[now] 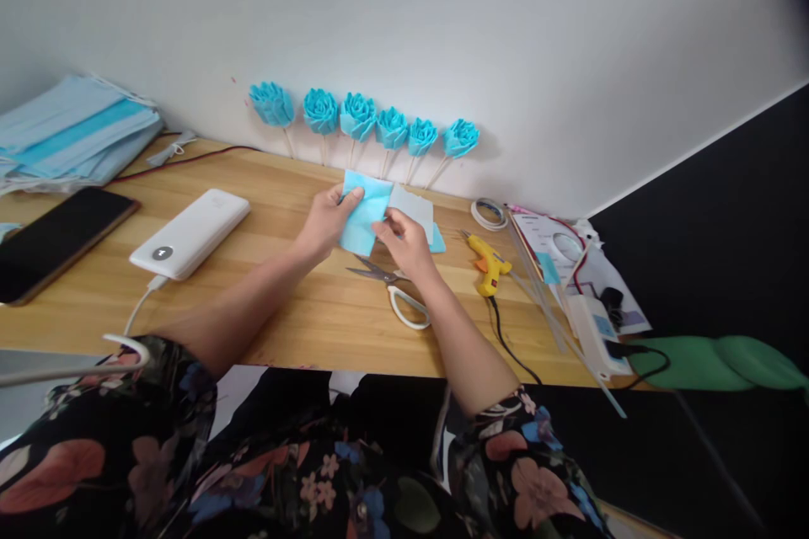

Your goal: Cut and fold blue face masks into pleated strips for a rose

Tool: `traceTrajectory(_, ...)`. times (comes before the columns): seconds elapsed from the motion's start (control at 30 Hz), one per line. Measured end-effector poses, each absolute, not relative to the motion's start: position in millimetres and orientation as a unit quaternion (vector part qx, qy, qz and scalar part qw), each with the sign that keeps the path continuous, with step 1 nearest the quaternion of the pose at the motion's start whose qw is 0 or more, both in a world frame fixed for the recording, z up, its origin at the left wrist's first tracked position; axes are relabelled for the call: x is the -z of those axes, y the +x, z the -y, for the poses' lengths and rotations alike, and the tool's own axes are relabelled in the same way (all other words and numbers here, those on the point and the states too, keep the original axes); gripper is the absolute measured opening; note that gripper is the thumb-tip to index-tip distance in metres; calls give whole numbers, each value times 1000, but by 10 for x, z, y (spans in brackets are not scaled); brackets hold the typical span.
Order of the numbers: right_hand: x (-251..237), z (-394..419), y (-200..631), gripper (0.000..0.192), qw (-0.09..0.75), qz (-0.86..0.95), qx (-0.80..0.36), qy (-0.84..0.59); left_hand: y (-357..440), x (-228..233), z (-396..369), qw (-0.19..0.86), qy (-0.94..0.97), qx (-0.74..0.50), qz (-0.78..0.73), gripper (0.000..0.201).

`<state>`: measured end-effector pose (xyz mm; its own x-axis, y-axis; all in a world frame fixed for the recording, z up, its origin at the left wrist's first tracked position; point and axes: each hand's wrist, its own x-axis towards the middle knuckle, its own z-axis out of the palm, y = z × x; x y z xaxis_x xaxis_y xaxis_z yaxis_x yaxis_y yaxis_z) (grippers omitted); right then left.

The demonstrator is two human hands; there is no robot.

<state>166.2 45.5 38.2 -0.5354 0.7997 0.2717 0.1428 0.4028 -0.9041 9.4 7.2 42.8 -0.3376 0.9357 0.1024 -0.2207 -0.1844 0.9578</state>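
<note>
Between my two hands is a blue sheet [365,219], thin and lightly creased; whether it is paper or mask fabric I cannot tell. My left hand [329,219] pinches its left edge, thumb on top. At the lower right edge, my right hand [404,237] grips it between thumb and fingers. Behind the right hand lies a stack of pale and blue cut sheets [414,215], partly hidden. White-handled scissors [408,307] rest below the hands with blades apart. Several blue handmade flowers [359,116] on thin sticks lean against the wall.
A yellow glue gun [490,265], tape roll [489,215], glue sticks [537,295] and power strip [594,337] are on the right. On the left lie a white power bank [190,234] with cable, a black phone [60,240] and a pile of face masks [76,130].
</note>
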Motion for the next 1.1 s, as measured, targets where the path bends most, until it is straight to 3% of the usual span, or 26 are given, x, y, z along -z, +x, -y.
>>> traceTrajectory(0.13, -454, -503, 1724, 45, 435, 702, -476, -303, 102, -405, -53, 391, 443, -630, -503, 37)
traceTrajectory(0.37, -442, -512, 1724, 37, 454, 691, -423, -371, 156, -392, -17, 340, 532, -562, -535, 30)
traceTrajectory(1.1, -465, -599, 1777, 38, 529, 628, -416, -390, 162, -375, -13, 395, 541, -518, -531, 39)
